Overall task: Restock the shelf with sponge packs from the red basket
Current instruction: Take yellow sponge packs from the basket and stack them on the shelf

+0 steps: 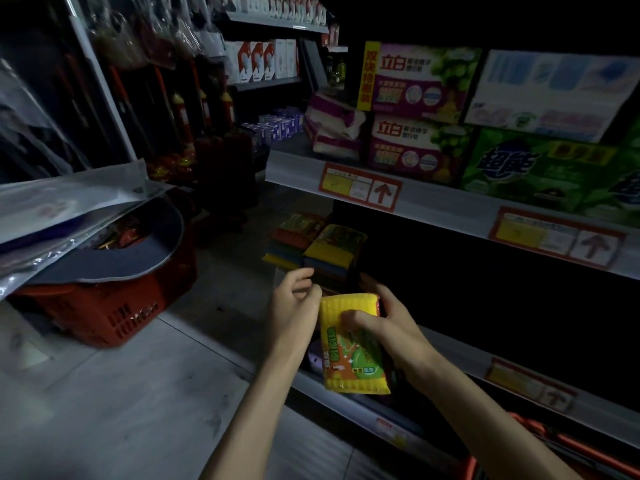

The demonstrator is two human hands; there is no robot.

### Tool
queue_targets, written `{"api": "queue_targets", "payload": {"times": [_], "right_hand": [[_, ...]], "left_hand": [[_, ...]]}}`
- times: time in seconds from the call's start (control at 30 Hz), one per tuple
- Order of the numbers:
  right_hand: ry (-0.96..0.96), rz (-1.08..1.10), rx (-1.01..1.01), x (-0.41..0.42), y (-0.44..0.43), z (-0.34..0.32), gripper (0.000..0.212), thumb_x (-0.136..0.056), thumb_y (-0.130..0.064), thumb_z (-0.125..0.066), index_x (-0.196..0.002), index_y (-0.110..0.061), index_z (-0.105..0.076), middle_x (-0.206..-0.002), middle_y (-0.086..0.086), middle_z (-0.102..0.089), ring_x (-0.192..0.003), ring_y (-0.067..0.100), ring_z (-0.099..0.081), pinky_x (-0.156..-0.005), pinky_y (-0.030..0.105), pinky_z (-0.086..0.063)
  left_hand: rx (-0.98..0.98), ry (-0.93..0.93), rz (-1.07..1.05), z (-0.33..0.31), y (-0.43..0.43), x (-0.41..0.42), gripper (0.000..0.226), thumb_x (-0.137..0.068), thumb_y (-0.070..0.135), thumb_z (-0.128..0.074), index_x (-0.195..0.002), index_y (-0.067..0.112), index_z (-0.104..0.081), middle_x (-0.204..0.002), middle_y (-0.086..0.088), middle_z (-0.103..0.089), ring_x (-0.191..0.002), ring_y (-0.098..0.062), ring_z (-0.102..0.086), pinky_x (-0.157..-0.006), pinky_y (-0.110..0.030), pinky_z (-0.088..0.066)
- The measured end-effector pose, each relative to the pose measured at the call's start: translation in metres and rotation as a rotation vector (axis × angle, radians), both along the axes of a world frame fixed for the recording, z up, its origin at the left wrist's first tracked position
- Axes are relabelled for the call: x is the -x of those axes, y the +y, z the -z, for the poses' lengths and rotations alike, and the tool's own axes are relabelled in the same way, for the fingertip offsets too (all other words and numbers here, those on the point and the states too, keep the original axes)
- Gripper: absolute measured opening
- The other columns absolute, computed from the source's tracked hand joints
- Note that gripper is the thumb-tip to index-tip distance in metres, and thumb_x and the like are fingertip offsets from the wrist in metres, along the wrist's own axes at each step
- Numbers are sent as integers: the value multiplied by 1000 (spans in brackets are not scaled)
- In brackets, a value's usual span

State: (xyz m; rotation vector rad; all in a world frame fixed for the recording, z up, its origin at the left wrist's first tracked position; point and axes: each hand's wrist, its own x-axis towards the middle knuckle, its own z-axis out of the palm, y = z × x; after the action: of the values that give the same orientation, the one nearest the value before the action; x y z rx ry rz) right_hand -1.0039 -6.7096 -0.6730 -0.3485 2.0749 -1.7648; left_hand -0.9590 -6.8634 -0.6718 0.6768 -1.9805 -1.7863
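A yellow sponge pack (349, 362) with an orange and green label is held upright in front of the dark middle shelf (450, 344). My right hand (384, 323) grips it from the right, fingers across its front. My left hand (294, 306) is at the pack's upper left edge, fingers curled and touching it. Two stacks of sponge packs (329, 251) stand on the same shelf just beyond my hands. A red basket (114, 306) sits on the floor to the left, covered by a dark mat and plastic-wrapped goods.
The upper shelf (433, 202) carries soap boxes (419, 81) and green detergent packs (540, 168), with red price tags on its rail. A second red basket's edge (554, 441) shows at bottom right. Bottles (183, 112) stand in the aisle behind. The floor (138, 393) is grey tile.
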Motion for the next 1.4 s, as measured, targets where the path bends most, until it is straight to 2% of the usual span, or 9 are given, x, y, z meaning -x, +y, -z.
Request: {"api": "queue_targets", "payload": {"times": [0.07,0.23,0.5,0.6,0.73,0.93,1.1,1.2,1.4], "right_hand": [[24,3,10,-6,10,-4,81,-85,-20,-81,-153,-32,-39,-124,-19,-59,-99,10,-71,-76,24,-61],[39,49,35,-22,37,-10,76,-78,-21,-88,-142,-34,-50,-121,-4,-64,-94,14,-74,-79,32,-64],[-94,178,257,-30,70,-25,64,-68,-30,-86,-127,-24,-64,-114,10,-73,-94,25,-77,-75,36,-63],[-59,96,192,-31,82,-33,60,-70,-30,-87,-126,-31,-67,-113,8,-75,-94,28,-77,-79,41,-63],[68,24,48,-30,94,-37,71,-66,-33,-92,-130,-36,-62,-112,10,-75,-94,24,-77,-79,38,-63],[252,-83,-198,-24,102,-46,94,-56,-61,-92,-139,-40,-52,-123,-3,-67,-109,11,-70,-93,38,-60],[306,-69,-301,-30,103,-49,66,-78,-69,-73,-134,-37,-57,-117,-9,-68,-102,6,-69,-91,35,-60],[317,-8,-385,-36,113,-44,77,-65,-91,-62,-125,-44,-59,-112,-14,-69,-98,2,-69,-89,33,-59],[47,170,-65,-43,124,-30,88,-59,-69,-88,-132,-31,-55,-116,0,-73,-99,14,-74,-84,41,-63]], "left_hand": [[23,-7,66,-1,7,-13,29,-101,17,-59,-127,28,-64,-119,9,-66,-98,4,-60,-71,-18,-47],[-60,8,205,-3,30,-44,24,-102,26,-59,-125,32,-65,-115,11,-70,-96,2,-68,-68,-12,-52],[-300,-83,425,-6,67,-72,26,-99,42,-58,-123,38,-66,-110,12,-77,-99,-4,-72,-83,-25,-52],[-234,-28,408,-11,70,-70,28,-97,40,-60,-126,39,-63,-115,13,-75,-103,0,-69,-76,-17,-49],[-222,-46,430,-12,66,-64,45,-93,35,-68,-137,38,-58,-129,6,-68,-120,-10,-63,-84,-22,-47],[-191,-57,571,-13,55,-63,45,-82,39,-79,-126,31,-68,-111,3,-76,-103,-11,-72,-78,-21,-53],[-291,-49,433,-8,64,-63,33,-85,33,-78,-117,24,-72,-101,-3,-79,-100,-23,-74,-88,-42,-57],[-347,-35,288,-8,64,-60,27,-89,23,-75,-115,20,-71,-100,-8,-79,-100,-25,-74,-89,-45,-56],[-658,43,150,-10,69,-58,17,-93,14,-68,-108,8,-63,-92,-12,-75,-92,-32,-74,-66,-38,-60]]}}
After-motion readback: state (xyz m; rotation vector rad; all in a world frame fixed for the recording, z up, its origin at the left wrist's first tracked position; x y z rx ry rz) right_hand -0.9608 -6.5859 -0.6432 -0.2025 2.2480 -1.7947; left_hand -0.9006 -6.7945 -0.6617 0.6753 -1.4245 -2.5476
